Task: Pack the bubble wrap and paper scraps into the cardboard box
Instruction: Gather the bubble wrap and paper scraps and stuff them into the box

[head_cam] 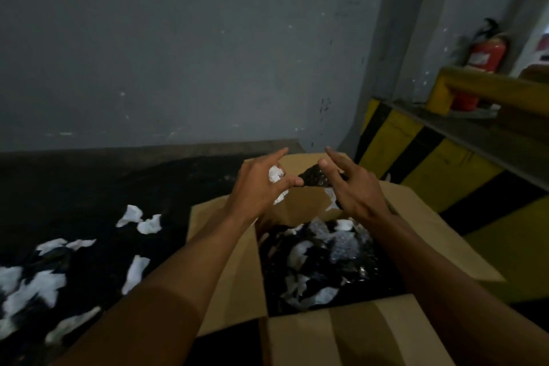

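Black floor (89,187), grey wall (178,53); above the cardboard box (312,336) our left hand (255,187) cups a paper scrap (275,174), right hand (356,190) splayed wide.

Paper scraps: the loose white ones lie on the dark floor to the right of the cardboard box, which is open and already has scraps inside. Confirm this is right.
Not quite. The head view shows the loose white paper scraps lying on the dark floor to the left of the cardboard box, not the right. The rest holds: the box is open and already has scraps inside.
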